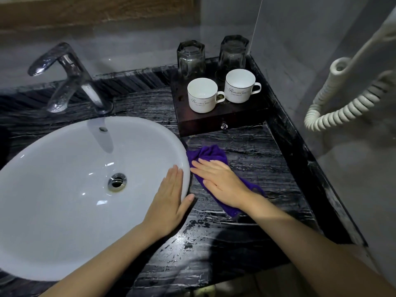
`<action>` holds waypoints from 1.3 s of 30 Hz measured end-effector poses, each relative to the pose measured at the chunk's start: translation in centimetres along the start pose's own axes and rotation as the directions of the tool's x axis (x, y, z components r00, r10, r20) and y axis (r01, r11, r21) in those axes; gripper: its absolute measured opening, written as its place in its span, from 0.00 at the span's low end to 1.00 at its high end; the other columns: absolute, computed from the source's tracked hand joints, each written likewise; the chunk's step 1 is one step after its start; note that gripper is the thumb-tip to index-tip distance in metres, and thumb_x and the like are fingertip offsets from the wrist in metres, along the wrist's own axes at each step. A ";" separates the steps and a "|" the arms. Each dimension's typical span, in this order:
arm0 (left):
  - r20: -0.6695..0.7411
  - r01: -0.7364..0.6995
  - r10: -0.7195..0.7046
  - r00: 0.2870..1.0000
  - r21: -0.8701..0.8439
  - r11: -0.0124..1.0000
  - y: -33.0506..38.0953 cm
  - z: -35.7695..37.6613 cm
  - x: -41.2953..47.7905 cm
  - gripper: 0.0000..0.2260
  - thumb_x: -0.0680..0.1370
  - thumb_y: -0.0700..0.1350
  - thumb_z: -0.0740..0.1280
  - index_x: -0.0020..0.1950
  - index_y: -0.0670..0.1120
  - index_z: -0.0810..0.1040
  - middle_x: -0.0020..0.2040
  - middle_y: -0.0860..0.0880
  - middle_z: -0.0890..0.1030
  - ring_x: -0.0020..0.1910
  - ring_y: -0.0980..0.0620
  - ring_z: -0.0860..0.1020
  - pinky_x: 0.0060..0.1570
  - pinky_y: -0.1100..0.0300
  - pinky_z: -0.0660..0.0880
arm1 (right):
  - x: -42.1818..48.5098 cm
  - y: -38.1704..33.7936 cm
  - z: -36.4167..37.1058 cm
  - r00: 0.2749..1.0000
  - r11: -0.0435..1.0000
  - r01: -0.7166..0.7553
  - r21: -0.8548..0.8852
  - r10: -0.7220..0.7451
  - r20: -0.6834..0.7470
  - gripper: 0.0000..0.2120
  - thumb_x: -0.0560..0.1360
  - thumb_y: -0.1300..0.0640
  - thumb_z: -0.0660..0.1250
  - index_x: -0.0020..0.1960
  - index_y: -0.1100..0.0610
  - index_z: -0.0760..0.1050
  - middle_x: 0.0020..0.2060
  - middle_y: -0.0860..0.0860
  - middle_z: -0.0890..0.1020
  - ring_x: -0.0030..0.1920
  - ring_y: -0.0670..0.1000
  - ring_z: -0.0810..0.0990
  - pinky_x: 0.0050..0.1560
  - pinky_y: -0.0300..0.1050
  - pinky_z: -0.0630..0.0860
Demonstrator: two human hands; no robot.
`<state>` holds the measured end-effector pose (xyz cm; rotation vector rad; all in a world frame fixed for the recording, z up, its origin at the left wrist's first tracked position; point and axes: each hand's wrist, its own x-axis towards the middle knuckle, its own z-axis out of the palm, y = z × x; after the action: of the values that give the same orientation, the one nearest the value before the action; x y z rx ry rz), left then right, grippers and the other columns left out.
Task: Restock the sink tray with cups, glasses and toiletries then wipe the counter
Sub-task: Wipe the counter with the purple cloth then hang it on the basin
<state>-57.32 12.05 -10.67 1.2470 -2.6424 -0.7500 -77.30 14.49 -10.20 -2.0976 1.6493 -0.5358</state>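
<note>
Cups (202, 95) and glasses (190, 57) stood on the far tray (214, 122), toiletries unseen; wiping seemed underway, the flat-fingered right grip (220, 181) pressing a cloth (211, 153) to the table (246, 157), the left grip (169, 200) flat on the sink (64, 179) rim.

Room to pass along counter (252, 159) between basin (75, 179) and right ledge (300, 159). Blocked at back by tray (205, 123) bearing cups (202, 96), glasses (190, 57). Coiled cord (347, 103) hanging beyond ledge.

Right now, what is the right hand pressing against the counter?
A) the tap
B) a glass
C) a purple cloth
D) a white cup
C: the right hand lies flat, fingers straight, on the purple cloth spread on the dark counter.
</note>
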 end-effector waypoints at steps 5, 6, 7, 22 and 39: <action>0.011 -0.013 0.013 1.000 0.025 1.000 -0.1 -0.1 -0.2 0.36 0.74 0.64 0.41 0.75 0.45 0.39 0.75 0.49 0.36 0.74 0.54 0.35 0.72 0.63 0.36 | -1.5 -1.0 0.8 1.000 1.000 -0.005 0.009 0.005 -0.015 0.22 0.78 0.60 0.54 0.72 0.53 0.65 0.73 0.48 0.65 0.74 0.43 0.56 0.72 0.35 0.41; 0.011 -0.016 0.016 1.000 0.026 1.000 -0.1 0.0 -0.2 0.36 0.73 0.65 0.41 0.75 0.45 0.39 0.74 0.49 0.37 0.74 0.54 0.35 0.72 0.62 0.36 | -1.8 -1.2 1.0 1.000 1.000 -0.007 0.015 0.007 -0.016 0.22 0.78 0.59 0.54 0.72 0.53 0.65 0.73 0.48 0.65 0.73 0.42 0.55 0.73 0.35 0.41; 0.010 -0.018 0.018 1.000 0.018 1.000 -0.1 0.0 -0.2 0.37 0.73 0.66 0.40 0.74 0.45 0.38 0.74 0.49 0.37 0.74 0.53 0.36 0.72 0.61 0.37 | -2.1 -1.4 1.1 1.000 1.000 -0.010 0.021 0.010 -0.018 0.22 0.78 0.59 0.53 0.72 0.53 0.65 0.73 0.48 0.65 0.73 0.42 0.55 0.73 0.36 0.42; 0.032 -0.049 0.049 0.998 0.029 0.998 -0.4 -0.5 -2.3 0.38 0.72 0.68 0.40 0.73 0.44 0.38 0.74 0.50 0.39 0.75 0.53 0.38 0.73 0.61 0.39 | -5.8 -6.4 3.4 0.993 0.995 -0.090 -0.039 0.087 -0.084 0.23 0.78 0.59 0.53 0.73 0.55 0.63 0.74 0.50 0.63 0.76 0.48 0.57 0.75 0.43 0.43; 0.068 -0.065 0.059 0.996 0.089 0.994 -1.3 -0.9 -4.9 0.43 0.69 0.73 0.34 0.74 0.44 0.40 0.76 0.48 0.41 0.75 0.52 0.40 0.73 0.62 0.39 | -8.9 -8.7 4.8 0.961 0.966 -0.246 -0.076 0.232 -0.152 0.31 0.76 0.51 0.61 0.76 0.55 0.55 0.76 0.50 0.57 0.76 0.50 0.53 0.77 0.47 0.47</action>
<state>-52.92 14.73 -10.00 1.1746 -2.7831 -0.6792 -69.59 25.39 -9.91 -1.9231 2.0125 -0.5477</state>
